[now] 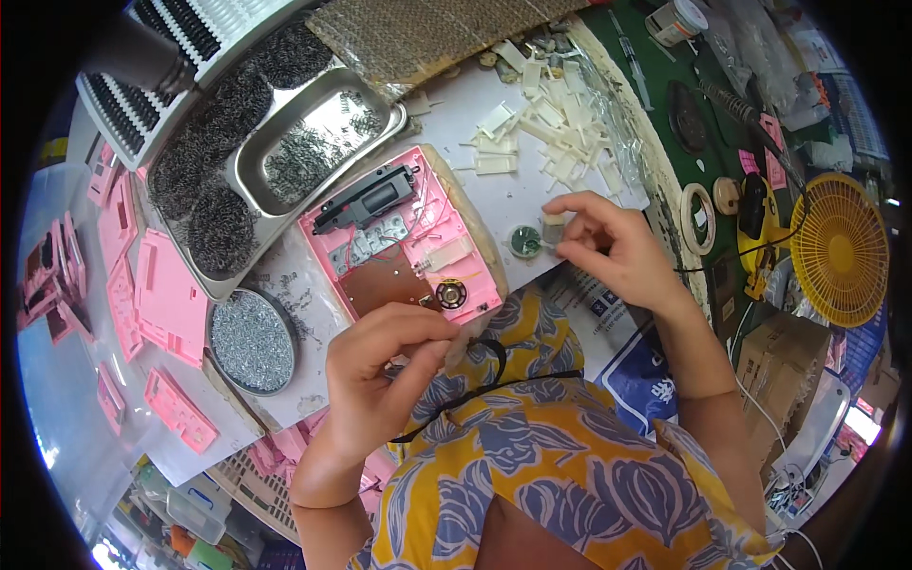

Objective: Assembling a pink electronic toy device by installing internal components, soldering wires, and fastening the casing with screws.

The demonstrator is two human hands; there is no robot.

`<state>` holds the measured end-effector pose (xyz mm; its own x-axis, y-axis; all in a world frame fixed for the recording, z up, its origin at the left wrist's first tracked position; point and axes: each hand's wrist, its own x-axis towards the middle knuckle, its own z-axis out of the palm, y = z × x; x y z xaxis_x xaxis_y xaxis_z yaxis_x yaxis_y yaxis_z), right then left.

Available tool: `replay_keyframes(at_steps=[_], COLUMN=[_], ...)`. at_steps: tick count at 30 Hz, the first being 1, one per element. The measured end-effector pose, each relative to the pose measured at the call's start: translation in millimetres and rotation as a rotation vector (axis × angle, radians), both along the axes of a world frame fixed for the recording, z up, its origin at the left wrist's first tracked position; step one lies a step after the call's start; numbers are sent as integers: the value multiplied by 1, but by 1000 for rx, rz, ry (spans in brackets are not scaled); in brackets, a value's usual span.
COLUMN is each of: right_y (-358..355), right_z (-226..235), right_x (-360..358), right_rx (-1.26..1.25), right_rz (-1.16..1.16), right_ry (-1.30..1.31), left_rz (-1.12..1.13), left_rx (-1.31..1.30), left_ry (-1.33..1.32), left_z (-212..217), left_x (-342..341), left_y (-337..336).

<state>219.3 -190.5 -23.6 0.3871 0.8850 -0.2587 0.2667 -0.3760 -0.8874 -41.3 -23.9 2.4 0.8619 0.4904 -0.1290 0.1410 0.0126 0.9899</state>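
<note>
A pink plastic casing (480, 249) lies tilted on the work surface in front of me, with a dark grey mechanism (370, 199), a metal plate, thin wires, a brown board (385, 283) and a small round speaker (451, 294) inside. My left hand (385, 370) is at the casing's near edge, thumb and forefinger pinched together; whatever they hold is too small to make out. To the right, my right hand (613, 249) has thumb and forefinger around a small pale-topped block (553, 226). Just left of that block sits a little round dish (524, 241) with dark green contents.
Behind the casing are a metal tray (318, 152) of small dark springs and a heap of white plastic parts (560, 123). Leftward stand a round dish of screws (252, 342) and pink panels (171, 294). A yellow fan (838, 249) and tape roll (697, 218) are at right.
</note>
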Motion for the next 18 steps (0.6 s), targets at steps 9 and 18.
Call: replay_keyframes(at_steps=[9,18], right_y=[23,28], right_z=[-1,6], right_x=[-12,-6], right_rx=[-43,-58], right_rz=[207,376], right_ry=[-406,-525], left_rz=[127,18], left_rx=[32,314], left_ry=[-24,-55], left_z=[-10,-11], left_x=[-6,-6], left_y=[-9,-2])
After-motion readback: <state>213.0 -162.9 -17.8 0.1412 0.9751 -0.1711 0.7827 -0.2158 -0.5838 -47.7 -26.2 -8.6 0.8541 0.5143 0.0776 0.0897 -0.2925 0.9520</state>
